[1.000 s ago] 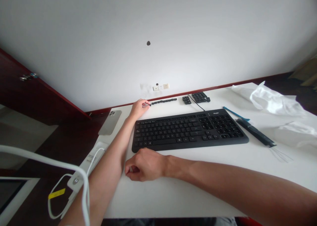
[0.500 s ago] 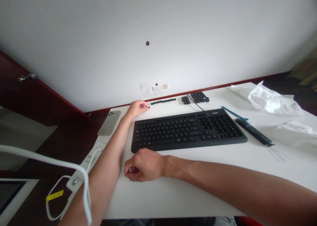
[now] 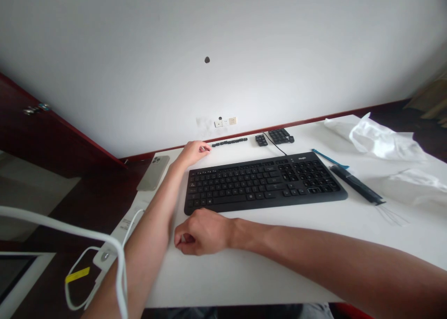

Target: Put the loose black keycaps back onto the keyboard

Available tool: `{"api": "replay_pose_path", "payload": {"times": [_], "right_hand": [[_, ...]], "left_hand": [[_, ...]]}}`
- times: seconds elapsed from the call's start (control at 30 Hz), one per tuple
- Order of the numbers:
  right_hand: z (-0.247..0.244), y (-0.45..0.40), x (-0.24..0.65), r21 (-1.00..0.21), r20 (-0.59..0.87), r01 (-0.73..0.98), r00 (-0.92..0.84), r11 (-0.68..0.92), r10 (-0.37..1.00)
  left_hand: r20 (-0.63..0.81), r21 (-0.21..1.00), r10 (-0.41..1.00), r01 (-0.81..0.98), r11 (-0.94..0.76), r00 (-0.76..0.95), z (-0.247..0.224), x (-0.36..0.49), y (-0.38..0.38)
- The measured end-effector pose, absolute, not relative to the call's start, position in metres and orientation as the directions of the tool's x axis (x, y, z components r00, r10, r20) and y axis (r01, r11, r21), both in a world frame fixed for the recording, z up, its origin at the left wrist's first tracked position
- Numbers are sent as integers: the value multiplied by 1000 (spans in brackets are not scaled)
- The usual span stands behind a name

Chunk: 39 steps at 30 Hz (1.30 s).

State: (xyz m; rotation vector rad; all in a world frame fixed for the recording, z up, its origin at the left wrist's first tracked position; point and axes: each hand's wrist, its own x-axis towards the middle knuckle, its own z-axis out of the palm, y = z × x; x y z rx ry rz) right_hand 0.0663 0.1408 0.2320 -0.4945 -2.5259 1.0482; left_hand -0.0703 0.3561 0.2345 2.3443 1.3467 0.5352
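Note:
A black keyboard (image 3: 240, 200) lies on the white table, its number pad at the right end. Beyond it, loose black keycaps form a thin row (image 3: 230, 142) near the wall. My left hand (image 3: 195, 152) rests past the keyboard's top left corner, thumb and fingertips drawn together beside the left end of that row. Whatever sits between those fingertips is hidden. My right hand (image 3: 204, 233) lies on the table in front of the keyboard's lower left corner. Its fingers are curled in with the thumb against them, and I cannot make out anything inside.
More keycaps sit in a small block (image 3: 261, 140) and a larger block (image 3: 279, 136) behind the keyboard cable. To the right are a blue stick (image 3: 330, 159), a black strip (image 3: 356, 185) and crumpled white wrapping (image 3: 380, 139). A phone (image 3: 153, 172) and a power strip (image 3: 104, 258) line the left edge.
The small black keycap that showed at my left fingertips is out of sight. Those fingers have shifted slightly towards the row. My right hand stays put.

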Motion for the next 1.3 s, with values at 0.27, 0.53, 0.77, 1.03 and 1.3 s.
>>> {"api": "replay_pose_path", "payload": {"times": [0.27, 0.53, 0.77, 1.03, 1.3], "right_hand": [[235, 141, 68, -727, 182, 183, -878, 662, 442], [234, 142, 67, -722, 184, 182, -880, 668, 438], [234, 142, 67, -717, 186, 178, -883, 674, 432], [234, 142, 67, -723, 187, 173, -883, 669, 430], [235, 142, 67, -727, 194, 164, -882, 667, 429]], "left_hand": [[-22, 597, 793, 644, -478, 609, 279, -42, 334], [-248, 565, 658, 658, -498, 711, 296, -33, 322], [-322, 552, 605, 663, -505, 728, 304, -32, 317], [-341, 545, 592, 667, -508, 730, 302, -25, 314], [-316, 568, 579, 639, -519, 752, 298, -22, 314]]}}
